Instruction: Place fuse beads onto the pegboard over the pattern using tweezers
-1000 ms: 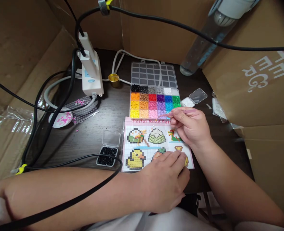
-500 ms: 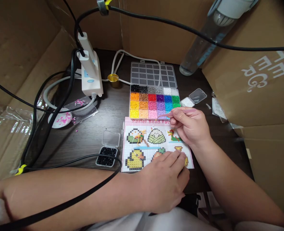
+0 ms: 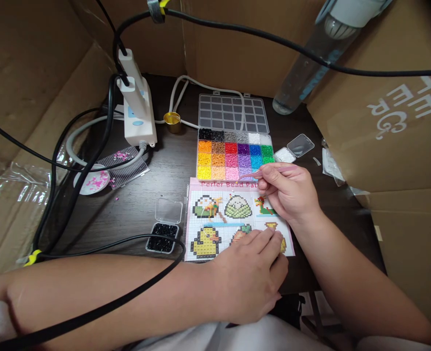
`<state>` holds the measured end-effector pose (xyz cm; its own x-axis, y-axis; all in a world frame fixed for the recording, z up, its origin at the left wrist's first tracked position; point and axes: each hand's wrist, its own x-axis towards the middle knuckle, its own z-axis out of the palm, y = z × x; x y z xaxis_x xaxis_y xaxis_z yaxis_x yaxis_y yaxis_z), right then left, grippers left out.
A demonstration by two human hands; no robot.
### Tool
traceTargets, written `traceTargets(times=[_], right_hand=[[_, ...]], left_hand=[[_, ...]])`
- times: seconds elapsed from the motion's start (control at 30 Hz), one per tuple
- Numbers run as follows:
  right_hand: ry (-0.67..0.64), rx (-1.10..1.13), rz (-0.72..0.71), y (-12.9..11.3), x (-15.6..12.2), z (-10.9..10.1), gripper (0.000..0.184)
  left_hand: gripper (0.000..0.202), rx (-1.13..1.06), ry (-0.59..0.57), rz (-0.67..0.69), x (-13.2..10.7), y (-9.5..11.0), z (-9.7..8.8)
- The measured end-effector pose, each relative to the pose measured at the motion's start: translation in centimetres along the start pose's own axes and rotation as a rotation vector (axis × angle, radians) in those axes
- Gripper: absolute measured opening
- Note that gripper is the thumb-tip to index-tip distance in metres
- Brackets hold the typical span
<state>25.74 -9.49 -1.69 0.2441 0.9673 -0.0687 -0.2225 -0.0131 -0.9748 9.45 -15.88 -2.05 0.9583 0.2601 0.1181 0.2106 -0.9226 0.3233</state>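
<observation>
My right hand [image 3: 290, 192] pinches pink tweezers [image 3: 254, 174], whose tips reach into the front row of a bead tray [image 3: 233, 155] with many colour compartments. A bead pattern sheet [image 3: 221, 219] with a duck and other pixel pictures lies in front of the tray. Resting on that sheet's lower right corner is my left hand [image 3: 248, 278], fingers loosely curled and pressing down, with nothing seen in them.
A small box of black beads [image 3: 161, 237] with open lid sits left of the sheet. A small box of white beads [image 3: 285, 154], a white dish with pink beads [image 3: 93, 180], a pegboard [image 3: 127, 165], a white device [image 3: 138, 109], black cables and cardboard walls surround the dark table.
</observation>
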Motion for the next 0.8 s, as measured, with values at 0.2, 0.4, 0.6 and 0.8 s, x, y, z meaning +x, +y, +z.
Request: traceTargets(times=[0.2,0.4,0.6,0.8], right_hand=[[-0.001,-0.013,0.002,0.0,0.0,0.0,0.017],[0.012,-0.101,-0.023,0.2,-0.2,0.2,0.019],[-0.032,-0.341,-0.025,0.3,-1.2,1.5,0.014],[-0.121,-0.352,-0.035,0.7,-1.4,2.9,0.010]], left_hand=[[0.051,-0.004,-0.006,0.020,-0.1,0.0,0.0],[0.051,0.002,-0.002,0.011,0.0,0.0,-0.1],[0.050,0.030,0.020,0.013,0.0,0.1,-0.3],[0.045,0.028,0.025,0.005,0.0,0.1,-0.4]])
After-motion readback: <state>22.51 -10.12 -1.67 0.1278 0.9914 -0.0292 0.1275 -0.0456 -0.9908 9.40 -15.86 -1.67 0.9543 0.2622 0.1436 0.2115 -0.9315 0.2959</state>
